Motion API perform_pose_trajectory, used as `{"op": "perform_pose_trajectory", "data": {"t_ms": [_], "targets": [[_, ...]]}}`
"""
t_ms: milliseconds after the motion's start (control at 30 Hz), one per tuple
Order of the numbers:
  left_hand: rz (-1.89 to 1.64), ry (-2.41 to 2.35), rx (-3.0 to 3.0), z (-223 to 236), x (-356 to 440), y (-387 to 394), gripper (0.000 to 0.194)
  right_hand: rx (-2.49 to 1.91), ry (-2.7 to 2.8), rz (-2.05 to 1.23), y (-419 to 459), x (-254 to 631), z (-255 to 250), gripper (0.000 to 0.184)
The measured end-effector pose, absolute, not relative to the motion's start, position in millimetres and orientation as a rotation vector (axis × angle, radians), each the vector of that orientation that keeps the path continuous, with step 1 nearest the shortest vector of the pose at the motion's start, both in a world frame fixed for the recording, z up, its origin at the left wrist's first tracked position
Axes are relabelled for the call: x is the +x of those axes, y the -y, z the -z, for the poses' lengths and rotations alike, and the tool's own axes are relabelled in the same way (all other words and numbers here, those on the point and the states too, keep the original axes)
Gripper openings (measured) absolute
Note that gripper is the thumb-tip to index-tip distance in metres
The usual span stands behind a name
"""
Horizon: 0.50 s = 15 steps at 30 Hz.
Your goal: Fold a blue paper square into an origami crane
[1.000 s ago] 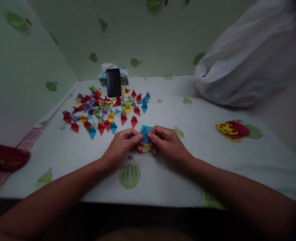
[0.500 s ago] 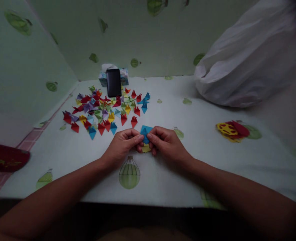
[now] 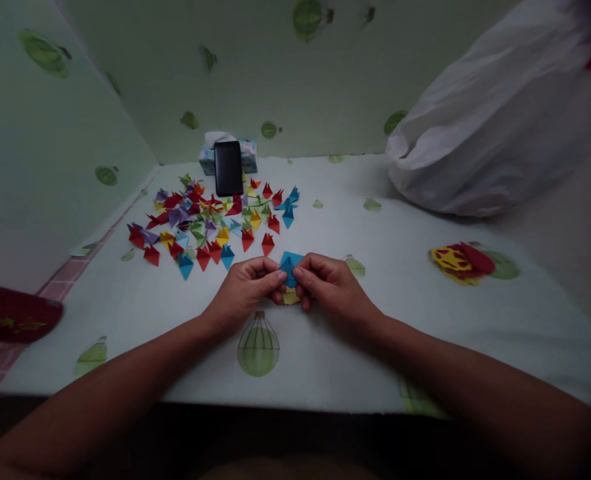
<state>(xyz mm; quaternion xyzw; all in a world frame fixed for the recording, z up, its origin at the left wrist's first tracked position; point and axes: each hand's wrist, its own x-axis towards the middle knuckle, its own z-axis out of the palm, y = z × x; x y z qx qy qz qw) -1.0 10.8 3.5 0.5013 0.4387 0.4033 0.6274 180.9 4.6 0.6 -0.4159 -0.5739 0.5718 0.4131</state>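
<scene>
A small piece of folded blue origami paper (image 3: pixel 291 264) is held up over the table between both hands. My left hand (image 3: pixel 248 288) pinches its left edge between thumb and fingers. On the opposite edge my right hand (image 3: pixel 331 287) grips it the same way, the two thumbs nearly meeting. Below the blue paper a bit of yellow paper (image 3: pixel 290 297) shows between the fingers; whether it is held or lies on the table I cannot tell. Beyond my left hand, many small folded paper figures (image 3: pixel 205 227) in red, blue, yellow, green and purple are spread over the table.
A black phone (image 3: pixel 228 168) leans on a tissue box (image 3: pixel 249 155) at the back. To the right lie red and yellow cut-out pieces (image 3: pixel 458 261), with a large white plastic bag (image 3: pixel 475 147) behind. A dark red object (image 3: pixel 15 312) sits at the left edge.
Both hands keep their pinch on the blue paper, with only slight finger movement. The whole view has shifted a little; the things on the table stay put.
</scene>
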Motion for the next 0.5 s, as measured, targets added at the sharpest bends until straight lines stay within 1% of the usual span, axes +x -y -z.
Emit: {"op": "perform_pose_trajectory", "data": {"t_ms": [167, 367, 500], "targets": [[-0.919, -1.006, 1.146, -3.3, -0.5, -10.0, 0.02, -1.027, 1.399, -1.487, -5.8, 180.9, 0.1, 0.027], [-0.93, -1.042, 1.19, -6.7, 0.8, -9.2, 0.023, -0.996, 1.356, -1.549, -6.7, 180.6, 1.8, 0.026], [-0.948, -1.052, 1.195, -6.1, 1.2, -8.6, 0.025, -0.997, 1.341, -1.61, -7.2, 180.3, 2.8, 0.022]]}}
